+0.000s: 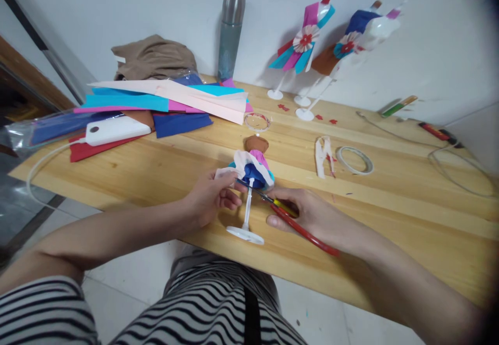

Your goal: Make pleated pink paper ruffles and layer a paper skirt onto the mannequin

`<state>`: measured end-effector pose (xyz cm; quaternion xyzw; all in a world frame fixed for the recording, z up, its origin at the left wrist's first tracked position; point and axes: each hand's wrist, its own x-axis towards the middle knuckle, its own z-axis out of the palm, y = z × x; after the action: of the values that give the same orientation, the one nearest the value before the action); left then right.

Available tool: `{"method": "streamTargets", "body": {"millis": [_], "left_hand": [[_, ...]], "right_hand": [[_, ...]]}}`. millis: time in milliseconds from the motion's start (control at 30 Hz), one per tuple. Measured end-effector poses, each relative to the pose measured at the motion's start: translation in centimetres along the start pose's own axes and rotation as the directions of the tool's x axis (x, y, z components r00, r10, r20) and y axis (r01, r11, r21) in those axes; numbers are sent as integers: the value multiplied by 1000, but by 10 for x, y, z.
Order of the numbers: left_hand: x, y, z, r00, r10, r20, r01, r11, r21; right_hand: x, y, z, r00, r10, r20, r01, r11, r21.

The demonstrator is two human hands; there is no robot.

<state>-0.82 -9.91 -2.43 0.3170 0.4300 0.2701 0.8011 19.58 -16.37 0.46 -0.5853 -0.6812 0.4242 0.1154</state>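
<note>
On the wooden table before me stands a small figure in a crepe-paper dress (257, 159), brown, pink, blue and white, on a white stand (245, 235). My left hand (218, 191) pinches the edge of the white crepe-paper strip (225, 173) at the left of the skirt. Red-handled scissors (307, 233) with some yellow near the pivot are in my right hand (307, 207). Their blades point left, across the stand's post and up to the white strip by my left fingers. Whether the blades are parted is too small to tell.
Crepe-paper sheets (156, 101) pile up at the left with a white power bank (117, 129) and cable. Behind are a brown cloth (154, 56) and a flask (232, 36). Similar decorated stands (275, 94) line the wall. A tape roll (354, 160) and a cutter (432, 131) lie at right.
</note>
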Motion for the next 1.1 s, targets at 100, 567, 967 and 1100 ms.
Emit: {"method": "streamTargets", "body": {"millis": [100,567,967,1100], "left_hand": [[0,-1,0,1000,7,12,-7,1000,1],[-6,-1,6,1000,-17,2,17,999,37],[-11,2,6,996,-74,46,69,993,100],[-12,4,9,999,-52,9,50,989,141]], "right_hand": [[0,-1,-3,1000,-10,24,9,999,50],[-1,0,-9,994,-66,84,43,969,242],[-1,4,-9,990,-103,98,76,966,248],[-2,4,-10,988,-122,99,93,962,256]]}}
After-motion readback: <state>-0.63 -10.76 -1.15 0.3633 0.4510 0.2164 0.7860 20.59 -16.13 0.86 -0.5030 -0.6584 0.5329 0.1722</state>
